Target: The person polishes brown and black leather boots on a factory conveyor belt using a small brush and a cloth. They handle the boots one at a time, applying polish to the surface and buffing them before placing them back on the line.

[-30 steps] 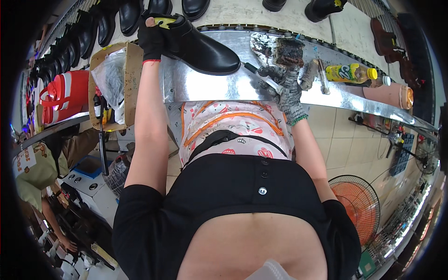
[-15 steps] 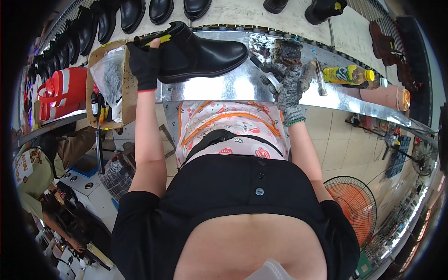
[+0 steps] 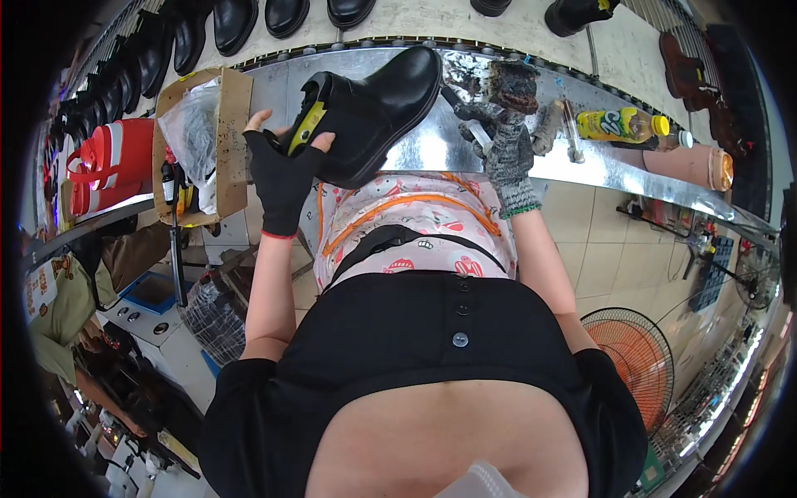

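A black leather ankle boot (image 3: 378, 112) is tilted above the metal bench, its toe pointing up and to the right. My left hand (image 3: 285, 178), in a black fingerless glove, grips the boot at its opening, with fingers and thumb around the collar beside a yellow tag (image 3: 310, 123). My right hand (image 3: 508, 158) wears a grey, stained knit glove. It is closed around a slim tool with a white shaft (image 3: 480, 133); the tool's kind cannot be made out. The boot's toe is close to the right fingers.
Behind the metal bench (image 3: 423, 153), a conveyor (image 3: 448, 31) carries black boots. A dark, charred-looking block (image 3: 513, 87) lies right of the boot, then a yellow-labelled bottle (image 3: 618, 126) and a pinkish cup (image 3: 693, 168). At left are a cardboard box (image 3: 234, 141) and a red bag (image 3: 124, 153).
My left hand has turned the boot from lying level to toe-up, and moved slightly right and nearer me. My right hand has shifted slightly left, still with the slim tool.
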{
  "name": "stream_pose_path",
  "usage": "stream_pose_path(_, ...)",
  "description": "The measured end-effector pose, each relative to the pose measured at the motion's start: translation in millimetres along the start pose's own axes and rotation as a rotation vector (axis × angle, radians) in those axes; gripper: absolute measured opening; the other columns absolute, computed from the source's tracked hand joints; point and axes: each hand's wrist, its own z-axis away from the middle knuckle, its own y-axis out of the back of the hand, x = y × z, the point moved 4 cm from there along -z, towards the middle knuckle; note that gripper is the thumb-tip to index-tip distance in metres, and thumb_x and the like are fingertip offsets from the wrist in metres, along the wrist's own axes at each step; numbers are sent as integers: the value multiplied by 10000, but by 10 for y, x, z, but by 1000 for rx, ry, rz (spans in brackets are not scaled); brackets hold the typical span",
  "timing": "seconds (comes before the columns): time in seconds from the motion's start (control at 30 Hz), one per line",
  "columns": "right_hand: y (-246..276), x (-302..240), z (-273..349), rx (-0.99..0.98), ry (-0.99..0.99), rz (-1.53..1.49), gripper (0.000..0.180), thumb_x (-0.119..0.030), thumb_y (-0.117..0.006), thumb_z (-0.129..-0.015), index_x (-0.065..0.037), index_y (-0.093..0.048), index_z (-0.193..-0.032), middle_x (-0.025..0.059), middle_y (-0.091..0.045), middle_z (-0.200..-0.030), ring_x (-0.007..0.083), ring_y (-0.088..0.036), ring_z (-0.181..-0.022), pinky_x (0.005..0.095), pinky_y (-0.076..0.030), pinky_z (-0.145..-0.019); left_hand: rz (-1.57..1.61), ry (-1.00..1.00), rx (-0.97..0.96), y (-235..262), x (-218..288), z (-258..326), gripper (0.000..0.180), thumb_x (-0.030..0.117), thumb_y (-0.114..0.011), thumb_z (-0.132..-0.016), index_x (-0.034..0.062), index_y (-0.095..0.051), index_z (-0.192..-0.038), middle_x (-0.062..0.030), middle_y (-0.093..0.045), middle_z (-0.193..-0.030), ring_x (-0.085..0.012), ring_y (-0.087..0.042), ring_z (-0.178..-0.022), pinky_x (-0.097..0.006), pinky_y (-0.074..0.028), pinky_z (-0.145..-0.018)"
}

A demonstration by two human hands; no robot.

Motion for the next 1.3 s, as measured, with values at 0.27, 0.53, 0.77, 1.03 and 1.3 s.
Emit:
stream_pose_path(0.27,-44,-272,147,-138,146,65,447,-334,-293,-964,-123,-687,-970,94,-678,-958,263,-637,-860,344,-470,-804,480,350,-349,-297,84,354,721,33,-729,-696,33,-334,-1299,-148,-579,-1059,-183,-605,-910,-272,-509,-762)
stream_pose_path(0.53,77,-335,436,-192,374,369,267,-123,-541,-814,-128,-632,-1065,88,-642,-1004,271,-609,-885,363,-466,-766,713,588,-567,-574,20,549,565,71,-658,-717,-12,-437,-1230,-115,-586,-1101,-193,-589,-976,-301,-483,-859)
stream_pose_path(0.77,121,-352,562,-231,223,355,256,-139,-516,-857,-11,-659,-1026,118,-681,-991,211,-648,-929,303,-487,-836,669,527,-614,-563,60,497,454,84,-655,-724,-17,-533,-1148,-90,-621,-1020,-166,-601,-907,-284,-485,-812)
stream_pose_path(1.03,273,-522,736,-284,179,349,251,-185,-499,-843,-68,-665,-990,114,-670,-941,263,-633,-859,349,-482,-794,734,558,-623,-605,134,518,403,82,-647,-744,-8,-553,-1125,-79,-620,-989,-153,-609,-878,-278,-489,-797)
stream_pose_path(1.3,500,-813,895,-220,233,300,258,-137,-517,-807,-12,-671,-971,134,-676,-908,270,-656,-878,333,-502,-786,968,843,-561,-709,398,547,458,117,-630,-791,-2,-466,-1202,-110,-591,-1049,-220,-628,-920,-355,-581,-732)
